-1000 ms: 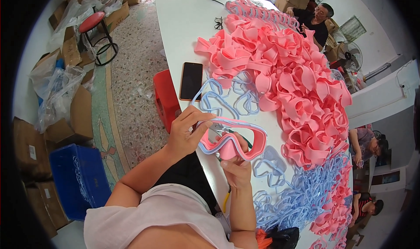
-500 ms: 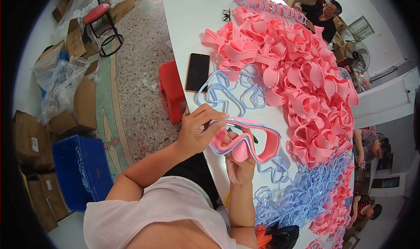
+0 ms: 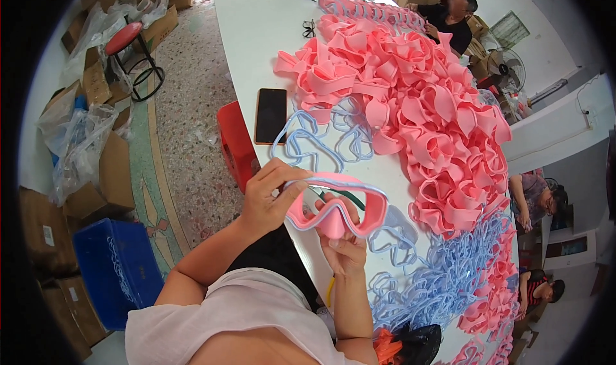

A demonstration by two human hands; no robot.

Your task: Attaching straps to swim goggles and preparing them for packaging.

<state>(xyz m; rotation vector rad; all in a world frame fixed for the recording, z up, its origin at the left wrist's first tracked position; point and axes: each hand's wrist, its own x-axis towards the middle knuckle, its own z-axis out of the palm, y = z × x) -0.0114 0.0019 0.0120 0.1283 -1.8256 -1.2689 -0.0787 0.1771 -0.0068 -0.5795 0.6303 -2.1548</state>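
Observation:
A pink diving-mask skirt [image 3: 375,215] with a light-blue frame round its rim is held up over the near table edge. My left hand [image 3: 269,188] pinches its upper left corner between thumb and fingers. From below, my right hand [image 3: 345,253] grips it by the nose pocket, some fingers showing through the opening. A slim dark-green piece [image 3: 353,199] shows behind the mask; what it belongs to is hidden. Loose light-blue frames [image 3: 308,148] lie on the table just beyond my hands, and another blue frame [image 3: 399,246] lies to the right.
Across the white table [image 3: 247,31] spread a big heap of pink skirts [image 3: 430,134] and a tangle of blue frames [image 3: 443,281]. A phone [image 3: 271,116] lies near the left edge, beside a red stool [image 3: 234,144]. A blue bin [image 3: 119,262] stands left. Several people sit across the table.
The mask has turned so its opening and nose pocket face me more squarely. Both hands keep their hold. The whole view has shifted slightly.

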